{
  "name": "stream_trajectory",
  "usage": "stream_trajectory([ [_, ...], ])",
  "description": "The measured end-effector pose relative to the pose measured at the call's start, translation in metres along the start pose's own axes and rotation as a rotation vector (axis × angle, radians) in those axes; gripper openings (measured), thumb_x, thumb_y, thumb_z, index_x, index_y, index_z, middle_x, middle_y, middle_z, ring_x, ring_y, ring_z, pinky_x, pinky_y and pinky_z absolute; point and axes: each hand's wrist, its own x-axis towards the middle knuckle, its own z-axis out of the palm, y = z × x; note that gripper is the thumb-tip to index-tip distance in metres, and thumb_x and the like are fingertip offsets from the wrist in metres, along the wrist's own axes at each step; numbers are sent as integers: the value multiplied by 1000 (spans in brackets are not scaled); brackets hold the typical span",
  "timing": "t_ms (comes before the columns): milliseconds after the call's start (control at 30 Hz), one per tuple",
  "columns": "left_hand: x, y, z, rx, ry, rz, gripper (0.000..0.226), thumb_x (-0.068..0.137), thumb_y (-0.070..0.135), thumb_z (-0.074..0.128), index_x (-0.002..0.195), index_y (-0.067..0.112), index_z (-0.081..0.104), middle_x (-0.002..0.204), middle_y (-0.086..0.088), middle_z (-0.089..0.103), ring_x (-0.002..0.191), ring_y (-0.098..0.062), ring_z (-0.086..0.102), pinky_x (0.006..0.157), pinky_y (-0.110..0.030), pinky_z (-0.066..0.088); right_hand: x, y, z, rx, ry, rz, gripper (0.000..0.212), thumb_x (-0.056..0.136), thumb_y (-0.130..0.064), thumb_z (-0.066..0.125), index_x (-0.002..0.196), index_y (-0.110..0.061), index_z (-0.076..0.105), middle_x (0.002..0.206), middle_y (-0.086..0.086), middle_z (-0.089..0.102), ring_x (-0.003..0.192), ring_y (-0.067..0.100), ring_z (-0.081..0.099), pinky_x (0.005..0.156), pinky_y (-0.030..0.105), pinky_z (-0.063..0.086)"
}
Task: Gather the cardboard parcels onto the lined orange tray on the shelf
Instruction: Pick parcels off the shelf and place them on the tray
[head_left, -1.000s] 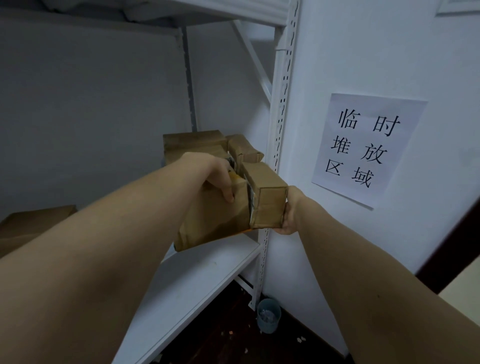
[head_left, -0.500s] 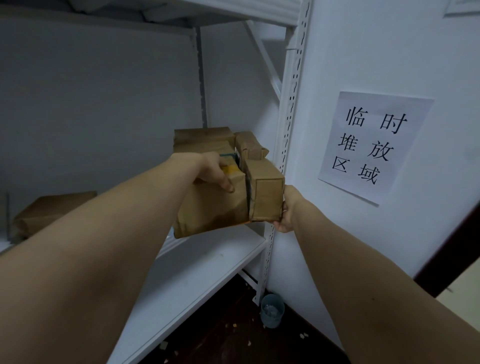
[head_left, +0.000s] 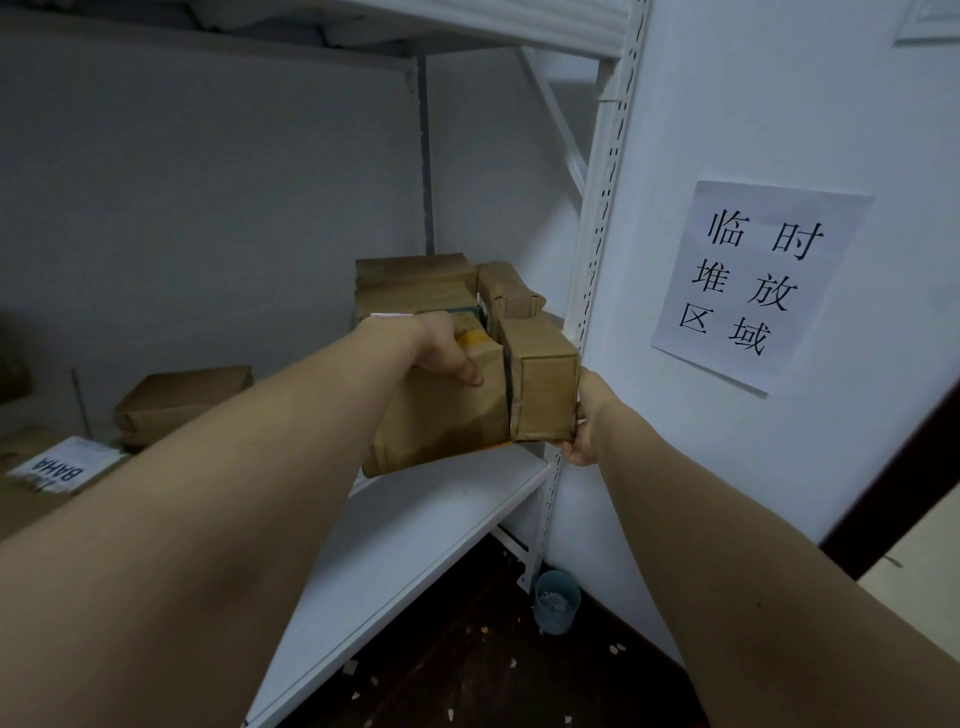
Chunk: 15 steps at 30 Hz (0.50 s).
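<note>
A large brown cardboard parcel (head_left: 431, 415) and a smaller cardboard box (head_left: 545, 395) sit side by side on the orange tray (head_left: 496, 446), of which only a thin orange edge shows beneath them. More parcels (head_left: 415, 275) are stacked behind them, at the tray's far end. My left hand (head_left: 447, 353) grips the top of the large parcel, thumb down its front face. My right hand (head_left: 584, 421) holds the load's right end beside the small box, fingers hidden underneath. The load is over the right end of the white shelf (head_left: 415, 530), slightly tilted.
Further left on the shelf lie a loose brown parcel (head_left: 182, 400) and one with a white label (head_left: 57, 467). The shelf's upright post (head_left: 597, 249) and a wall with a paper sign (head_left: 753, 280) stand close on the right. A small blue cup (head_left: 557, 600) is on the floor.
Both hands keep their hold; the load has shifted slightly in over the shelf and levelled a little. My view has turned left, showing more parcels at the shelf's left.
</note>
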Motion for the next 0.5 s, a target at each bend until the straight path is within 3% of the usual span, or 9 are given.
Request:
stream_trajectory([
  [100, -11, -5, 0, 71, 105, 14, 90, 72, 49, 76, 146, 21, 33, 142, -11, 36, 129, -33, 37, 107, -44, 37, -2, 3, 4, 34, 23, 7, 41, 84, -59, 56, 71, -20, 59, 49, -3, 61, 48, 15, 61, 46, 20, 44],
  [167, -14, -10, -1, 136, 131, 1, 90, 69, 50, 78, 142, 17, 36, 138, -12, 36, 126, -33, 38, 105, -43, 39, 4, 3, 5, 64, 17, 23, 45, 85, -63, 49, 79, -21, 61, 73, 1, 65, 70, 21, 59, 75, 34, 51],
  [233, -13, -14, 1, 121, 107, 5, 84, 69, 45, 79, 136, 15, 40, 135, -11, 43, 120, -30, 46, 101, -41, 45, 11, 3, 7, 94, -7, 31, 49, 85, -66, 45, 93, -21, 64, 93, 6, 65, 93, 28, 58, 103, 52, 37],
  [300, -12, -16, 4, 98, 109, 17, 82, 69, 44, 79, 135, 15, 40, 133, -9, 45, 118, -29, 49, 100, -42, 46, 18, 4, 9, 143, -39, 23, 56, 84, -67, 44, 108, -22, 66, 106, 9, 66, 107, 32, 57, 106, 59, 32],
  [500, 4, -2, 5, 87, 142, 16, 76, 72, 44, 78, 133, 16, 42, 131, -9, 44, 117, -29, 49, 99, -41, 45, 41, -11, 5, 231, -85, -17, 60, 87, -67, 39, 124, -25, 61, 118, 11, 66, 111, 37, 59, 100, 61, 40],
])
